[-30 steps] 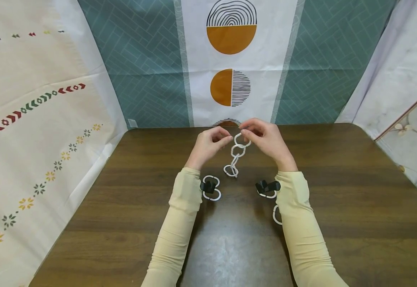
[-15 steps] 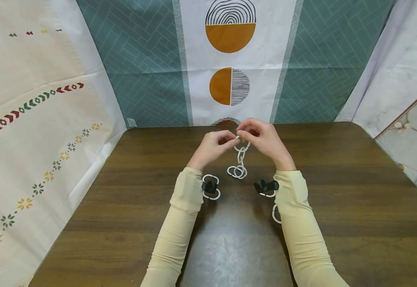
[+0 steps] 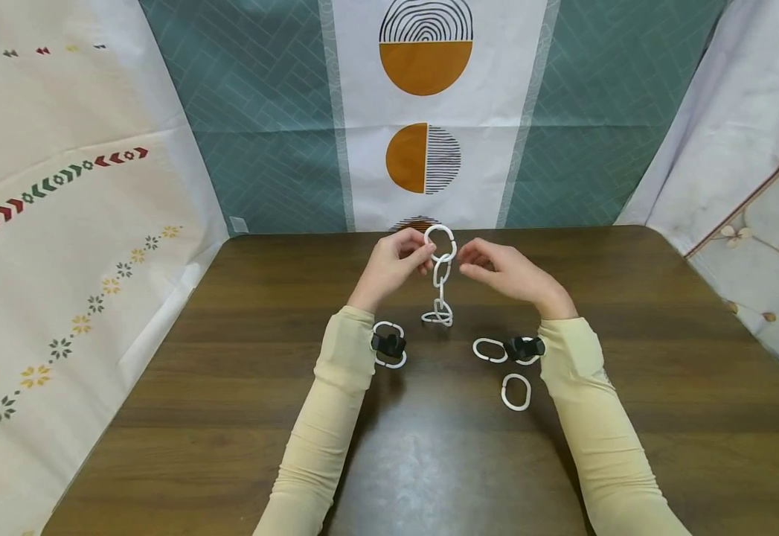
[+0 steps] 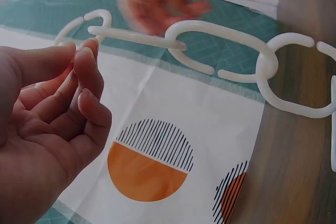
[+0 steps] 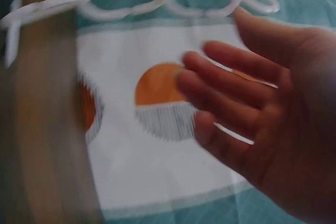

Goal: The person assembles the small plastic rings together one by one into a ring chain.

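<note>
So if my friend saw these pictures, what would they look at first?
Probably the white chain, which the left hand pinches by its top link, with the right hand holding nothing just beside it. Next might be the orange-and-striped circles on the white panel of cloth behind the brown table.

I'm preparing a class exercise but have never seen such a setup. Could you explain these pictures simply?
There is no robot, only a person's two bare hands. The wide picture comes from a camera on the head; the two close ones come from small black cameras on the wrists. White links lie on the brown table, some partly hidden behind those cameras. The left hand pinches the top link of a white chain; the right hand is beside it, holding nothing.
</note>
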The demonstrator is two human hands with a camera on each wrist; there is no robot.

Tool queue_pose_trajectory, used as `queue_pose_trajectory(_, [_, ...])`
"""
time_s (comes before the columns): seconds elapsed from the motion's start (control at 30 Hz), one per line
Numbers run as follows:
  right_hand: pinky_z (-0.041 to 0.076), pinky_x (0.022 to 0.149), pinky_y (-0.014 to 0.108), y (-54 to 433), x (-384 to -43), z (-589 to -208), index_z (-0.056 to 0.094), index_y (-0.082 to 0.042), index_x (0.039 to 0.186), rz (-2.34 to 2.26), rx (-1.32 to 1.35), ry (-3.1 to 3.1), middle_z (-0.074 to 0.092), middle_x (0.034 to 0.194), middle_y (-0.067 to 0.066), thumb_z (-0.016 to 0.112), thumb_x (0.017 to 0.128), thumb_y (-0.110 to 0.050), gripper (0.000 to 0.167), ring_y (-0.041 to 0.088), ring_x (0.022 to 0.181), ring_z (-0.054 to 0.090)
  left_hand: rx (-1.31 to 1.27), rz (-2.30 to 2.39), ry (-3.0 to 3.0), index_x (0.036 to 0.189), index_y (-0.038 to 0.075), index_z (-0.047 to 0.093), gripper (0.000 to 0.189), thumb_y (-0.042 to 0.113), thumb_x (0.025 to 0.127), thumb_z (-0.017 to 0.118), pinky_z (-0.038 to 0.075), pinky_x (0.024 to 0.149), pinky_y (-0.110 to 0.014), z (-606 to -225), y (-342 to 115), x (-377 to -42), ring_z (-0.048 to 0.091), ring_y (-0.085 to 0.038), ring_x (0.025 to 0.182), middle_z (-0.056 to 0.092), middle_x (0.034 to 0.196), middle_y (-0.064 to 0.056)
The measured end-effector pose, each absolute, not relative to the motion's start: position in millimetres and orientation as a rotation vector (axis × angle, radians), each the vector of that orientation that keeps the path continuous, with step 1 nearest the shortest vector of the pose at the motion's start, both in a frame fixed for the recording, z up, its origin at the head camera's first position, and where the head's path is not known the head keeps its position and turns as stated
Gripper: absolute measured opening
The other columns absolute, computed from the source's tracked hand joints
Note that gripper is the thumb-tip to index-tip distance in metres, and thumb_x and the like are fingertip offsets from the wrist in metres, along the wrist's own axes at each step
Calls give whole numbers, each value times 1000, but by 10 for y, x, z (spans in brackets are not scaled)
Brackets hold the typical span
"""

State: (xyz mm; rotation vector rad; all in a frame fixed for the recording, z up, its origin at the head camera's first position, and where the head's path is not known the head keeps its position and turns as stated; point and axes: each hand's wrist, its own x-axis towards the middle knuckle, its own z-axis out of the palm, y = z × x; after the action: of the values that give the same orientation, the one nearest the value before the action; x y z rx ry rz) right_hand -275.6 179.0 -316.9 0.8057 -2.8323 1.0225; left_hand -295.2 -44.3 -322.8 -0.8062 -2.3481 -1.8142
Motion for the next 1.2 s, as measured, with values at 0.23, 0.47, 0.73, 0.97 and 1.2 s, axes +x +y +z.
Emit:
queue_pose_trajectory(0.23, [51, 70, 29, 1947, -2814, -3500, 64, -7, 91, 834, 1112, -3072, 66, 81, 2, 69, 88, -10, 7, 12, 74, 61, -799, -1831, -2349, 95, -3, 62, 12, 9, 93, 63, 50, 63, -22, -3235, -461, -2944, 61, -38, 71, 66, 73, -15])
queue_pose_trajectory(0.47, [40, 61, 22, 2001, -2849, -3680, 63, -7, 82, 771, 1129, -3388, 55, 67, -5, 76, 79, -11, 14, 7, 62, 49, -776, -1782, -2354, 95, -2, 63, 12, 9, 92, 64, 50, 63, -22, -3221, -525, -2936, 61, -23, 64, 67, 75, -17])
queue_pose_trajectory(0.73, [33, 57, 20, 1972, -2869, -3776, 64, -5, 75, 745, 1114, -3491, 49, 60, -9, 72, 76, -5, 8, 5, 57, 41, -750, -1758, -2377, 94, -2, 62, 12, 10, 92, 64, 49, 62, -21, -3203, -554, -2970, 61, -36, 70, 66, 74, -15])
queue_pose_trajectory(0.97, [35, 57, 19, 1974, -2891, -3782, 63, -7, 73, 706, 1182, -3423, 49, 60, -10, 67, 75, -6, 5, 3, 56, 43, -757, -1742, -2375, 95, -2, 62, 12, 9, 92, 64, 49, 62, -21, -3178, -551, -2969, 62, -34, 69, 66, 76, -17])
queue_pose_trajectory(1.2, [40, 59, 21, 2032, -2902, -3737, 55, -7, 80, 891, 1203, -3325, 56, 66, 0, 63, 85, -8, 9, 10, 61, 53, -756, -1714, -2397, 94, -2, 62, 12, 10, 92, 64, 48, 62, -21, -3179, -549, -2946, 60, -21, 63, 66, 75, -16])
